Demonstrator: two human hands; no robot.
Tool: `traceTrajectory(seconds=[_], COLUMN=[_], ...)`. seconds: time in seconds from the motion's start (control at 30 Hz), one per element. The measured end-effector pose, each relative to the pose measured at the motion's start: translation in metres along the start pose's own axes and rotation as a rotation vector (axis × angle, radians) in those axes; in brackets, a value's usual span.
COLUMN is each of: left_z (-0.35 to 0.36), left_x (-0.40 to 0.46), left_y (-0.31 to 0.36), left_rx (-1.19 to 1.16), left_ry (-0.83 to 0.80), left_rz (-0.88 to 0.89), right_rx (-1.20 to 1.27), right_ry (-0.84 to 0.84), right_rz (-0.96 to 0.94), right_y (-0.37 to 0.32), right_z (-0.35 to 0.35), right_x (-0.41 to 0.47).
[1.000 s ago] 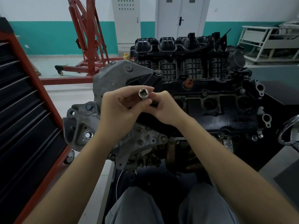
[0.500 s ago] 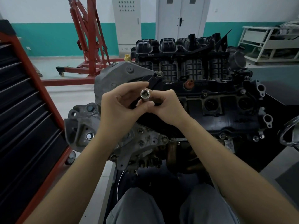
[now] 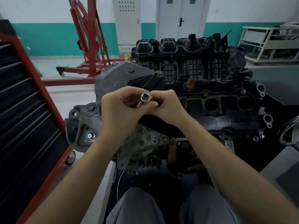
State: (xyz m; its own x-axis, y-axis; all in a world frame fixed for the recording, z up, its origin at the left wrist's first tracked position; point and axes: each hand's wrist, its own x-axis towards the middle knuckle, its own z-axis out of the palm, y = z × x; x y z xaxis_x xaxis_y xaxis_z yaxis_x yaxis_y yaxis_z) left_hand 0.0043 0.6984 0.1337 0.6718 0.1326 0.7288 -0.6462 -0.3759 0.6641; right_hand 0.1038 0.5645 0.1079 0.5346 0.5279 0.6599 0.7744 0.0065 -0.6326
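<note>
A chrome socket with its square drive hole facing me is held between both hands above a car engine. My left hand curls its fingers and thumb round the socket from the left. My right hand pinches it from the right with curled fingers. The lower end of the socket is hidden behind my fingers, where something dark shows.
The engine carries a black intake manifold at the back and a grey metal bracket at its left end. A red and black tool cabinet stands close on the left. A red engine hoist stands behind.
The socket has turned in my fingers: its hexagonal opening faced me before, its square drive hole faces me now. Both hands stay together over the engine.
</note>
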Motion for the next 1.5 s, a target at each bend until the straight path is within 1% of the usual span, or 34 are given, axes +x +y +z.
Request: traceTrajectory(seconds=[0.07, 0.17, 0.23, 0.3, 0.37, 0.43, 0.47, 0.53, 0.6, 0.63, 0.8, 0.87, 0.93, 1.0, 1.07, 1.17, 1.23, 1.33, 1.4, 1.5], left_z=[0.0008, -0.0033, -0.0046, -0.0024, 0.0018, 0.0047, 0.0046, 0.0021, -0.0016, -0.0027, -0.0022, -0.0021, -0.0028, -0.0038, -0.0035, -0.0001, 0.0021, 0.0019, -0.0004, 0.001], left_x=[0.0002, 0.0026, 0.0033, 0.0021, -0.0007, -0.002, -0.0019, -0.0008, 0.0, 0.0003, 0.0014, 0.0008, 0.0004, 0.0006, 0.0011, 0.0007, -0.0001, -0.0006, 0.0003, 0.0007], left_y=[0.0002, -0.0002, 0.0001, 0.0014, 0.0021, 0.0029, 0.0031, 0.002, 0.0018, 0.0016, 0.0027, 0.0039, 0.0036, 0.0032, 0.0023, 0.003, 0.0039, 0.0035, 0.0021, 0.0017], left_rx=[-0.049, -0.138, -0.168, -0.124, -0.033, -0.017, -0.035, -0.102, -0.153, -0.146, -0.025, -0.027, -0.086, -0.136, -0.121, -0.034, -0.026, -0.11, -0.171, -0.118], left_ry=[-0.008, -0.132, -0.164, -0.12, -0.039, 0.008, 0.006, -0.049, -0.115, -0.123, -0.021, -0.027, -0.05, -0.077, -0.094, -0.01, 0.016, -0.051, -0.089, -0.09], left_rz=[-0.008, -0.024, -0.03, -0.004, 0.033, 0.031, 0.019, -0.006, -0.007, 0.003, 0.031, 0.042, 0.019, -0.011, -0.02, 0.007, 0.022, 0.003, -0.03, -0.025], right_rx=[0.005, 0.0, -0.003, -0.018, -0.028, 0.005, 0.014, 0.011, 0.004, 0.003, -0.025, -0.012, -0.008, -0.009, -0.015, -0.032, -0.009, 0.019, 0.01, -0.012], right_ry=[-0.023, -0.021, 0.006, 0.01, -0.007, -0.028, -0.043, -0.061, -0.033, -0.014, 0.003, -0.026, -0.045, -0.035, -0.013, 0.0, -0.013, -0.045, -0.038, 0.0], right_rz=[-0.022, -0.018, 0.0, 0.008, 0.019, -0.003, -0.013, 0.001, 0.031, 0.04, 0.062, 0.046, 0.021, 0.022, 0.043, 0.063, 0.039, 0.003, 0.015, 0.037], right_y=[0.0001, -0.0008, 0.0009, 0.0039, 0.0049, 0.0023, 0.0002, -0.0013, 0.0007, 0.0015, 0.0005, 0.0, -0.0011, -0.0018, -0.0011, 0.002, 0.0014, -0.0013, -0.0023, -0.0004], right_z=[0.0011, 0.0026, 0.002, 0.0008, 0.0006, 0.0012, 0.0018, 0.0017, 0.0013, 0.001, 0.0006, 0.0014, 0.0023, 0.0024, 0.0021, 0.0009, 0.0008, 0.0017, 0.0022, 0.0015], right_x=[-0.0004, -0.0015, -0.0016, -0.0013, -0.0004, -0.0002, -0.0005, -0.0011, -0.0011, -0.0015, -0.0009, -0.0008, -0.0008, -0.0009, -0.0016, -0.0007, -0.0005, -0.0019, -0.0015, -0.0007])
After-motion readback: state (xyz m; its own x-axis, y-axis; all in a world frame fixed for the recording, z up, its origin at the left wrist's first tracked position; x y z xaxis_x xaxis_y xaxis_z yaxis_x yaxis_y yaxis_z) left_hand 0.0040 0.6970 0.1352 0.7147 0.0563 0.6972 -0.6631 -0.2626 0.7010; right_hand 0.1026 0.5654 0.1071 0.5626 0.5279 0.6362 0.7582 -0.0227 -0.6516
